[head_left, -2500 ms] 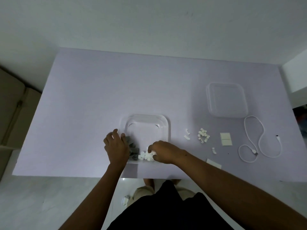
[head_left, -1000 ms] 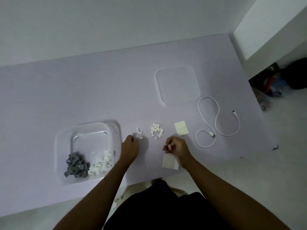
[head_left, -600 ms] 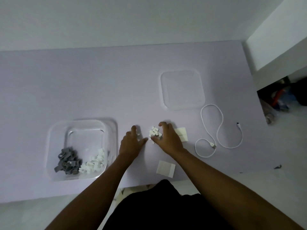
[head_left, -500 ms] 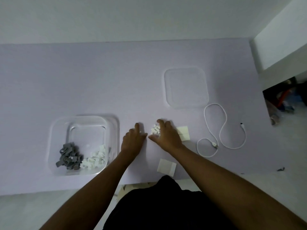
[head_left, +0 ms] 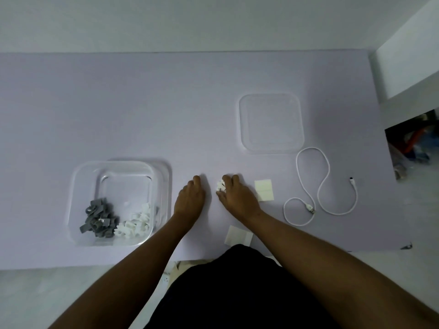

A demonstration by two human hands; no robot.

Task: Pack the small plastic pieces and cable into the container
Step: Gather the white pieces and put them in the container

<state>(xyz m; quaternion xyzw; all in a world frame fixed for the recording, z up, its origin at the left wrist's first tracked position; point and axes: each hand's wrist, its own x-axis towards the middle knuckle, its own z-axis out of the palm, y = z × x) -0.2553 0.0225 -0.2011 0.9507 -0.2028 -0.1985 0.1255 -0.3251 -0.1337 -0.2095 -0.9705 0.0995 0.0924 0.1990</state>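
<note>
A clear square container (head_left: 76, 186) sits at the left of the lilac table, with grey pieces (head_left: 98, 218) and white pieces (head_left: 135, 222) heaped in its near side. To its right my left hand (head_left: 188, 198) lies on the table with fingers curled down; the two loose white pieces seen there earlier are hidden under it. My right hand (head_left: 237, 198) curls its thumb and fingers round a small cluster of white pieces (head_left: 220, 185) on the table. A white cable (head_left: 320, 186) lies looped further right, untouched.
The clear lid (head_left: 270, 122) lies flat behind the cable. One white pad (head_left: 263, 197) rests beside my right hand and another (head_left: 238, 235) at the table's near edge. A white wall block (head_left: 408, 55) and clutter stand past the right edge.
Both hands left the container and moved right to the loose white pieces. Over the last half second they have stayed on the pieces, the right hand's fingers closing round the cluster.
</note>
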